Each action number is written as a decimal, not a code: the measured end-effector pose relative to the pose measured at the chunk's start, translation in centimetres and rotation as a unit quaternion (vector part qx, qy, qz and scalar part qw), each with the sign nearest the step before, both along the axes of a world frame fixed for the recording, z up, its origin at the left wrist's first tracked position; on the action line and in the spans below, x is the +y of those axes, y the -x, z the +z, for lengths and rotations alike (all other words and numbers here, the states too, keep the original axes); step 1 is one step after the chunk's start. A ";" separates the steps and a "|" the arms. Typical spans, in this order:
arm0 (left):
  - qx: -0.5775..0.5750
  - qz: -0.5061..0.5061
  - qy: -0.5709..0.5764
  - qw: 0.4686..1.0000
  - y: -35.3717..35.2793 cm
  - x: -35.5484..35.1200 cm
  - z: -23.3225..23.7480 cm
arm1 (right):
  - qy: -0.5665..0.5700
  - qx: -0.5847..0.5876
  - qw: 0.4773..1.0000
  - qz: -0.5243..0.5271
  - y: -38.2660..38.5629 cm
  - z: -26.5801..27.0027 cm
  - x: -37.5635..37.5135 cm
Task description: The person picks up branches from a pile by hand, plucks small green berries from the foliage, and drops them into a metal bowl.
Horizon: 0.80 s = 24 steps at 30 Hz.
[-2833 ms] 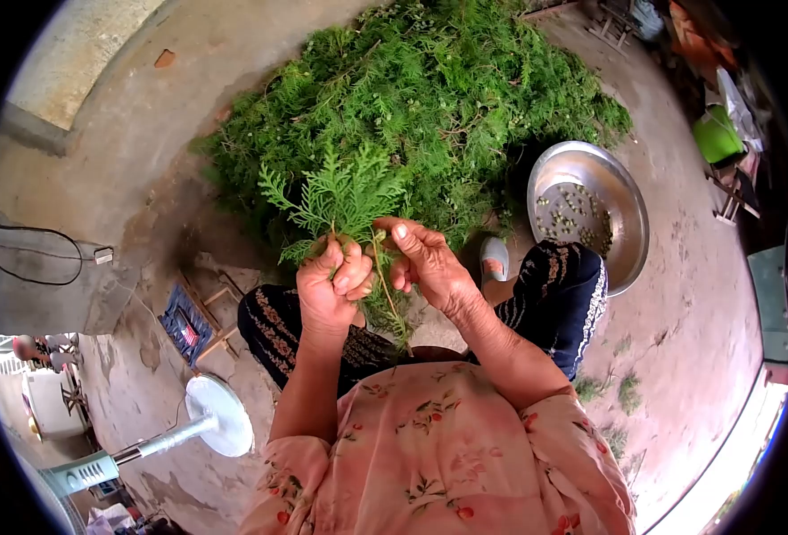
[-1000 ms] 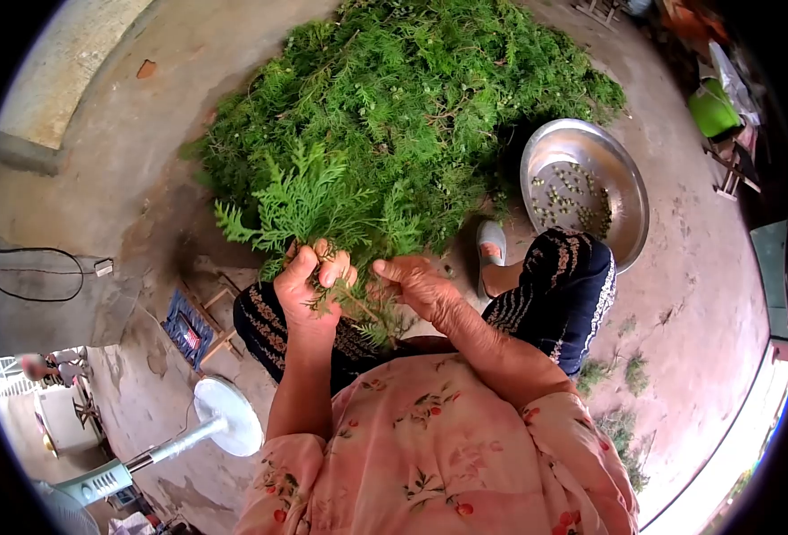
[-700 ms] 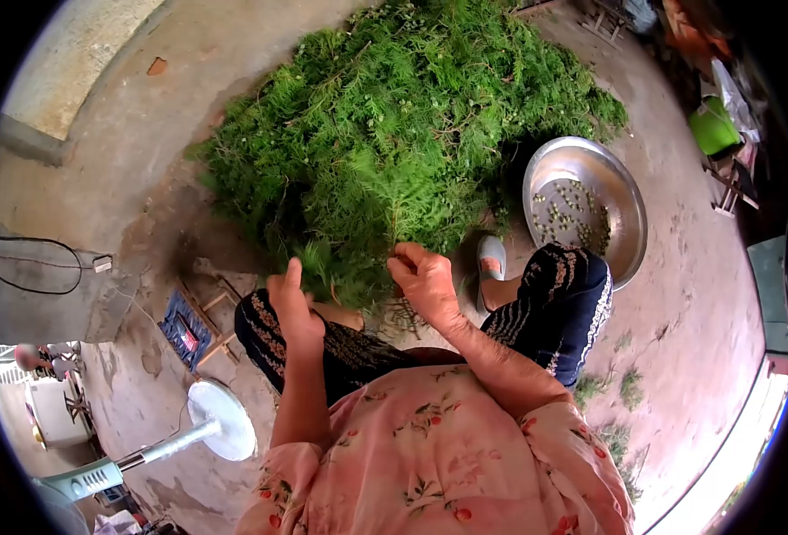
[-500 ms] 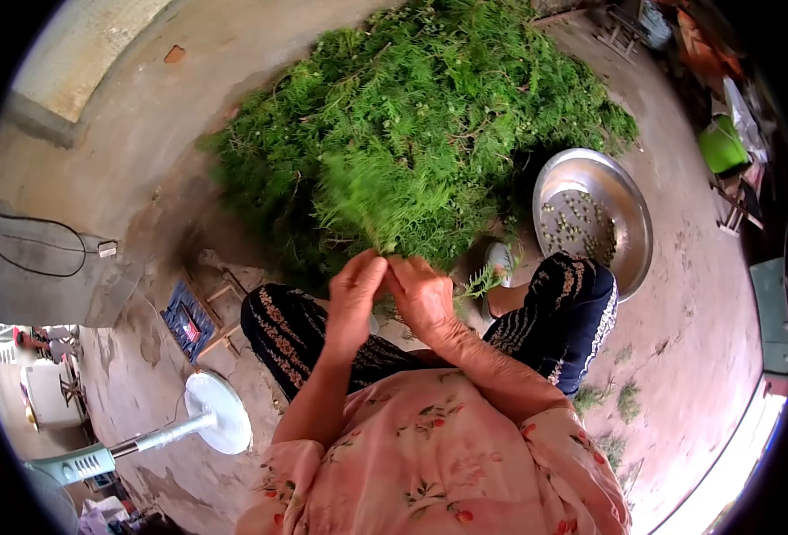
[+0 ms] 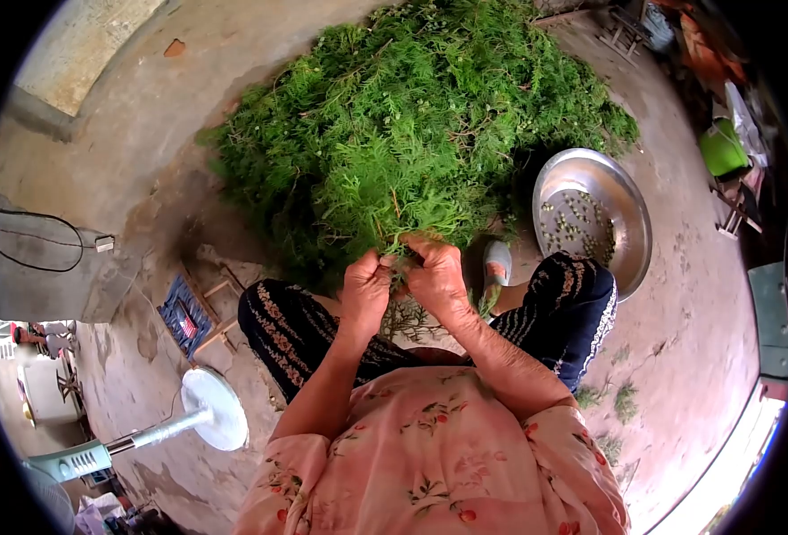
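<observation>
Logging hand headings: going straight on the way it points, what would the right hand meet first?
Past the sprig it pinches with the left hand, the right hand would likely meet the green pile first; depth is unclear.

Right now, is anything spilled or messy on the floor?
Yes, a little: small green sprigs lie loose on the concrete floor, apart from the big pile. The metal bowl sits upright, nothing spilled.

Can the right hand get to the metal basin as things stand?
Probably yes: the metal basin lies open on the floor beyond the right knee, nothing covering it, though the right hand pinches a sprig.
</observation>
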<state>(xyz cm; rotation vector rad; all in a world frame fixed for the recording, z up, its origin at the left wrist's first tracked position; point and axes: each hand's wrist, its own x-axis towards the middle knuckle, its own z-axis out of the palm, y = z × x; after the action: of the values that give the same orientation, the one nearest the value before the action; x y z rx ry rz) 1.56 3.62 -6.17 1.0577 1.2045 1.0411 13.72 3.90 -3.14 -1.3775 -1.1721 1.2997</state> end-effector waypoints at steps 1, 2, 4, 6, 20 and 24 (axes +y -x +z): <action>-0.017 0.017 -0.008 1.000 -0.6 -0.1 1.0 | -0.029 0.075 0.997 -0.015 0.2 -0.5 0.1; -0.016 0.018 -0.008 1.000 -0.8 -0.1 1.8 | -0.029 0.075 0.997 -0.015 0.2 -0.6 0.1; 0.001 0.042 -0.040 0.998 -1.0 -0.1 2.6 | -0.133 -0.056 0.988 -0.047 -0.1 -0.6 0.3; -0.018 0.017 -0.035 0.999 -0.3 0.0 2.3 | -0.107 -0.029 0.994 -0.024 -0.6 -1.3 0.4; -0.092 -0.006 0.041 0.995 0.9 -0.1 1.7 | -0.134 0.000 0.991 0.000 -2.1 0.1 0.8; -0.089 -0.030 0.029 0.995 1.3 -0.3 1.1 | -0.226 -0.081 0.971 -0.001 -2.1 -0.7 1.1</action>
<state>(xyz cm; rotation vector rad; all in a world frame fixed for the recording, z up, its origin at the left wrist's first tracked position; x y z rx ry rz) 0.28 3.34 -5.07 0.9304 1.0465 1.0250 15.79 4.97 -3.79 -1.1567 -1.4696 0.8555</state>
